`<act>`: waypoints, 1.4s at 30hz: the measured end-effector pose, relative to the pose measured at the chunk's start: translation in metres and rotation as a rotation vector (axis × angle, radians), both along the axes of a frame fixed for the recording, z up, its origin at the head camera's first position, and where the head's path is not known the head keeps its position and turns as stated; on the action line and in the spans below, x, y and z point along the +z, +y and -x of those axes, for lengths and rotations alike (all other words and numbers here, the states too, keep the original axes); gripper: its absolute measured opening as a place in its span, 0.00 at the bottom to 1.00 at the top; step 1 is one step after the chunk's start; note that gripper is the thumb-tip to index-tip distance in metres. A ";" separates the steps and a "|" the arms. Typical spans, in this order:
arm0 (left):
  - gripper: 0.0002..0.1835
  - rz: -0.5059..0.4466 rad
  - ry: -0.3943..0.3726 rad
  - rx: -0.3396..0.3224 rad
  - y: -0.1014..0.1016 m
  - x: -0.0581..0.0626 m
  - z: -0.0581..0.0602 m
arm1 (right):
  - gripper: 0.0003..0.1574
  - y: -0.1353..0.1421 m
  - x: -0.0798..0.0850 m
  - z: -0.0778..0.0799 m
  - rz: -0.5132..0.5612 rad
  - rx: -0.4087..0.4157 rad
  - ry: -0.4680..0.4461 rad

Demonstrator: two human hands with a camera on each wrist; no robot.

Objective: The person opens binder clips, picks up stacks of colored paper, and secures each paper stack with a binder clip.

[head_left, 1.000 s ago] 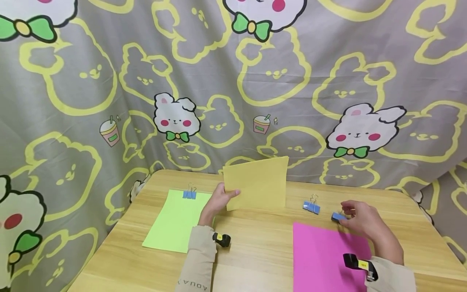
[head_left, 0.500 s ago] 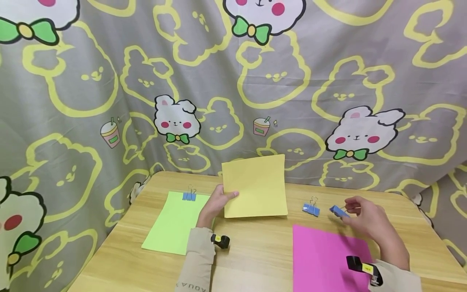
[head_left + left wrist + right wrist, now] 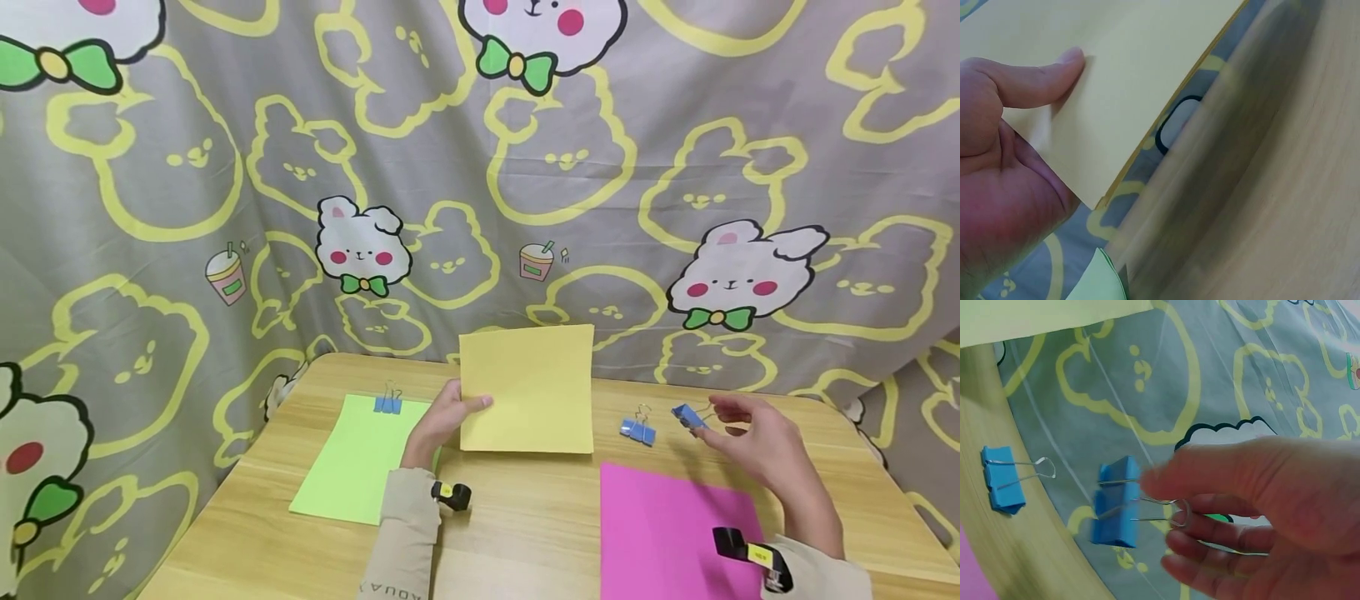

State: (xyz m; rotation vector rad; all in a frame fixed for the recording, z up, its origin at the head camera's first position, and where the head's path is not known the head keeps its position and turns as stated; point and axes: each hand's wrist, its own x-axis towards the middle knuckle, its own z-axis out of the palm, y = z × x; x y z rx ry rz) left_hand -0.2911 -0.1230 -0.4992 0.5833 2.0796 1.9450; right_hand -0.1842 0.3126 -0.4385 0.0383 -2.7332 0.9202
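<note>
Paper (image 3: pixel 528 390), yellow, is standing near-upright in left hand (image 3: pixel 441 425), thumb and fingers clamping its left edge; right hand (image 3: pixel 761 440) is pinching blue clip (image 3: pixel 688 417) midair, gap separating it from second clip (image 3: pixel 637 432).

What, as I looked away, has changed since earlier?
The right hand moved the blue metal binder clip it holds upward and slightly left. The left hand turned the rectangular yellow paper stack more squarely toward the camera. Its grip, the rectangular lime-green paper and the rectangular magenta paper stayed unchanged.
</note>
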 end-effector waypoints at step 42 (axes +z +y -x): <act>0.13 0.039 -0.038 -0.042 0.017 0.003 -0.006 | 0.29 -0.026 -0.003 0.007 0.489 0.197 -0.016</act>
